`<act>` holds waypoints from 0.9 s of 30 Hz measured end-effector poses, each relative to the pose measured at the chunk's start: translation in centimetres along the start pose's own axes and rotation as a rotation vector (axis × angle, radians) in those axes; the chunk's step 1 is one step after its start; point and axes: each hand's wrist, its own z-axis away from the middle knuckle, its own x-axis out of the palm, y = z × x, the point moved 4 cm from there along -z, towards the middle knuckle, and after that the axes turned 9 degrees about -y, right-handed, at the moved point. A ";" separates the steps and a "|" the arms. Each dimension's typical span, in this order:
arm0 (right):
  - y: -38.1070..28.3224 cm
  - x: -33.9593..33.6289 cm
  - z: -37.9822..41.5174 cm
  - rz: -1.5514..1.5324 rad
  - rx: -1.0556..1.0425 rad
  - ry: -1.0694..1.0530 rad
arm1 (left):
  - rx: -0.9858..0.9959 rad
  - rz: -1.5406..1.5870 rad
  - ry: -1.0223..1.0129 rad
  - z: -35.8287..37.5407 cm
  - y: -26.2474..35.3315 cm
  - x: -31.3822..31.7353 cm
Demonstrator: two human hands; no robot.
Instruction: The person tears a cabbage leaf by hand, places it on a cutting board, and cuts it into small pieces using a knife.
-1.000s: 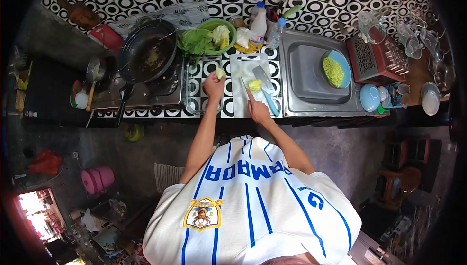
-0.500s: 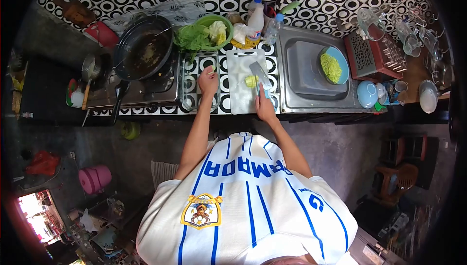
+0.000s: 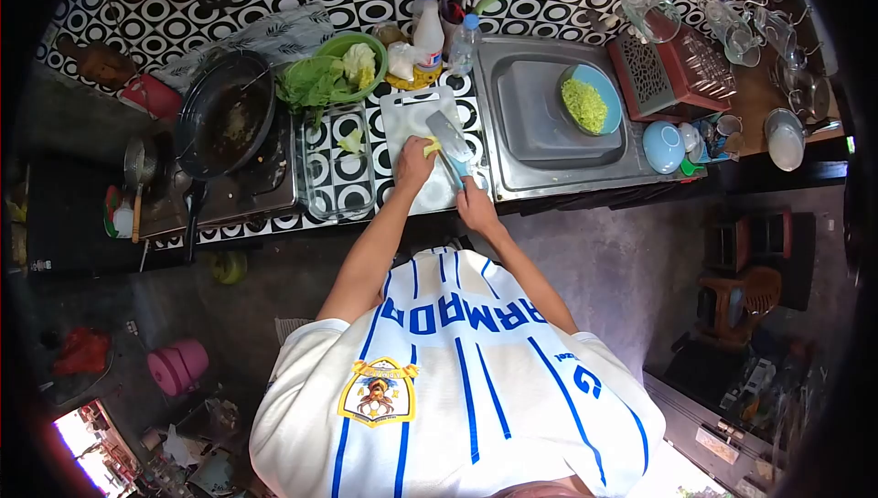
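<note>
My left hand (image 3: 415,163) is closed on a yellow-green vegetable piece (image 3: 432,146) over the left part of the white cutting board (image 3: 402,118). Just right of it, my right hand (image 3: 476,206) grips the light blue handle of a wide-bladed knife (image 3: 444,129). The blade lies over the board, close to the vegetable piece. A pale green leafy scrap (image 3: 351,141) rests in the clear glass dish (image 3: 337,189) left of the board.
Behind the board are a green bowl (image 3: 380,52) of leafy vegetables, a white bottle (image 3: 428,30) and a clear bottle (image 3: 465,47). A black pan (image 3: 226,114) sits on the stove at left. On the right, a blue bowl (image 3: 611,111) of chopped greens stands over the sink (image 3: 512,182).
My left hand has moved from the glass dish to the board and holds the vegetable piece there. A leafy scrap now shows in the dish. The view has shifted.
</note>
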 end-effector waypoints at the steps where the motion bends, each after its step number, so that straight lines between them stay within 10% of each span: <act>1: -0.1 0.1 0.0 -0.004 -0.017 -0.006 | -0.038 -0.006 0.050 0.5 0.0 0.0; 22: 0.1 0.5 1.0 -0.057 -0.027 -0.032 | -0.480 0.477 0.281 -0.3 -6.4 -0.5; 27: -0.1 -0.7 0.8 -0.107 -0.011 -0.012 | 0.072 0.232 0.310 -0.4 0.7 -3.9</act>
